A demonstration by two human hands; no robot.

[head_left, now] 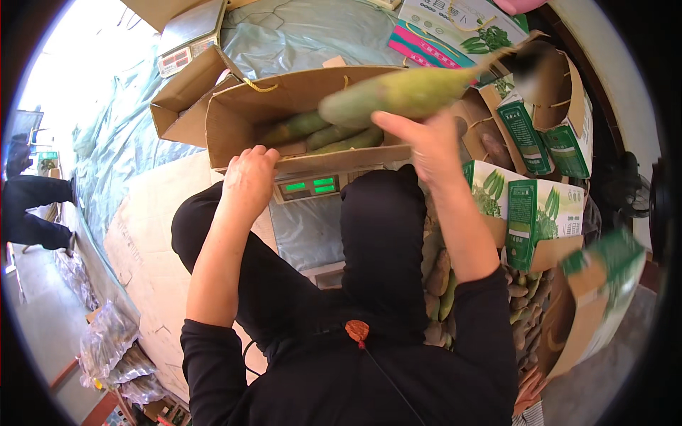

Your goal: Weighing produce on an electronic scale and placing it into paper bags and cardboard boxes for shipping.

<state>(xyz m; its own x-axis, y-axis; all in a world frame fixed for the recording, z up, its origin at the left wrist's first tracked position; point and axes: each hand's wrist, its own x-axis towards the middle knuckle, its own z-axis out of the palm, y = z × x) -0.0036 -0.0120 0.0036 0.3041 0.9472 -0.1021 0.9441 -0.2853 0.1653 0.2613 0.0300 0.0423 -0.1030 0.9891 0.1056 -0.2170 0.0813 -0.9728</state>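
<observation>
A long green radish [405, 94], blurred by motion, is in my right hand [430, 138], above the right end of an open cardboard box [238, 117]. My thumb lies along its near side; the other fingers are hidden behind it. The radish's thin root end points to the upper right. My left hand [249, 177] has its fingers curled over the box's near rim. Several green radishes [334, 135] lie inside the box. Under it is a scale [309, 187] with two lit green displays, between my knees.
Green-and-white cartons [543, 220] stand at the right, beside piled radishes [522, 312]. Another scale [192, 32] sits at the upper left on plastic sheeting [284, 39]. Flat cardboard [153, 241] covers the floor to my left. A person's dark-clothed legs [35, 213] show at far left.
</observation>
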